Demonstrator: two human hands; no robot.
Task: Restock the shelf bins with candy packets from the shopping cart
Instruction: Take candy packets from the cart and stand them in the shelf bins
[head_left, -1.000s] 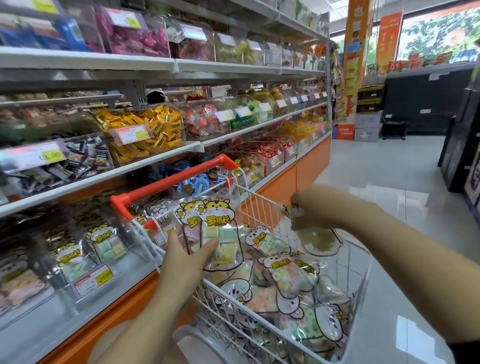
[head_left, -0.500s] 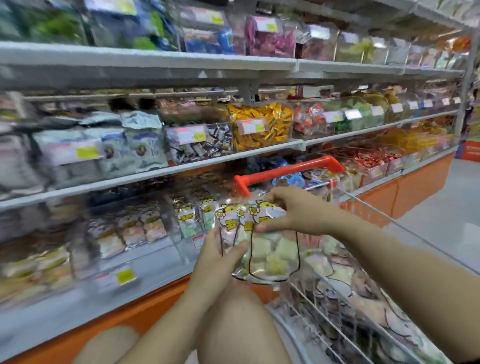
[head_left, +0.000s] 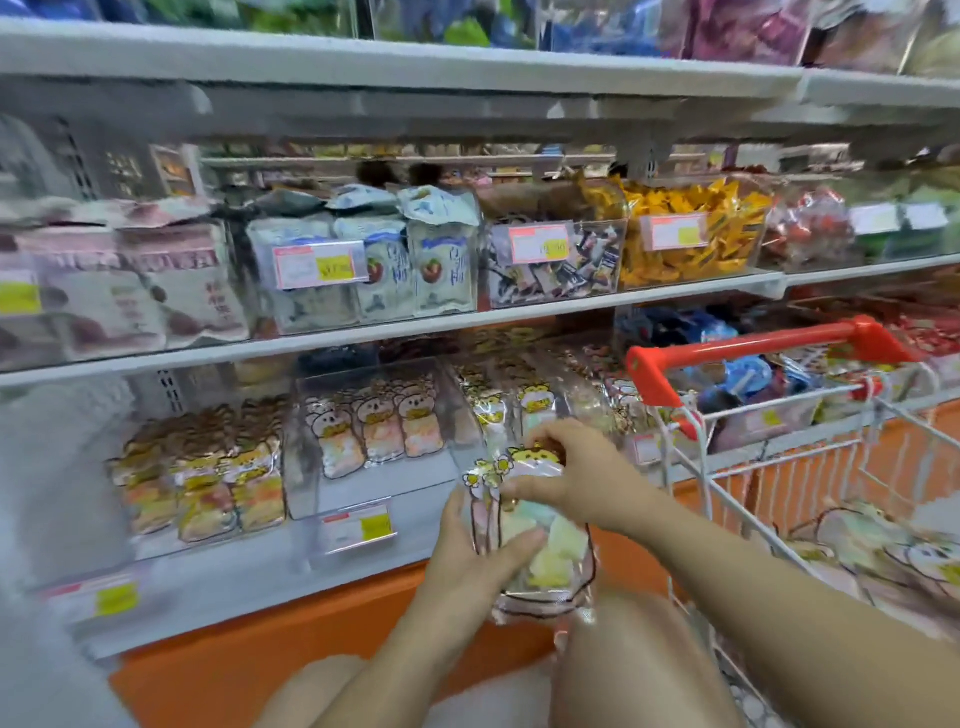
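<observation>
Clear plastic candy packets (head_left: 540, 551) with pastel sweets were bunched upright in front of the lowest shelf bins (head_left: 306, 467), just left of the shopping cart (head_left: 701, 452). The left hand (head_left: 467, 561) curled round their lower half, thumb across the front; the right hand (head_left: 576, 478) pinched their printed tops. Other packets (head_left: 883, 545) lay in the cart

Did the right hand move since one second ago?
Yes. The right hand left the cart, crossed left past its red handle, and now pinches the top of the candy packets.
</observation>
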